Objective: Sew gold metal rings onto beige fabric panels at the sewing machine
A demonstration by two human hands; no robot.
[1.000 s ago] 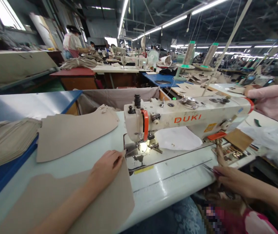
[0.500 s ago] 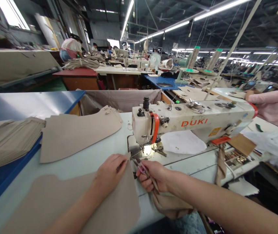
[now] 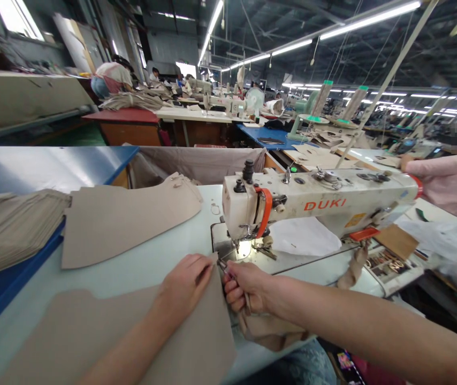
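Observation:
My left hand pinches the top corner of a beige fabric panel that lies across the near left of the table. Small thread snips are gripped in my right hand, their metal blades meeting the panel's corner beside my left fingertips. Just beyond both hands is the sewing machine, its lamp lit at the needle. A folded beige strip hangs under my right hand; whether the fingers also hold it is hidden.
A stack of beige panels lies left of the machine, with another pile farther left. White fabric rests under the machine arm. A parts tray sits at right. A co-worker's pink sleeve shows at far right.
The snips' blades have come up to the fabric corner, and my right fingers have closed more on the handles. The view has shifted slightly; my left hand keeps its pinch.

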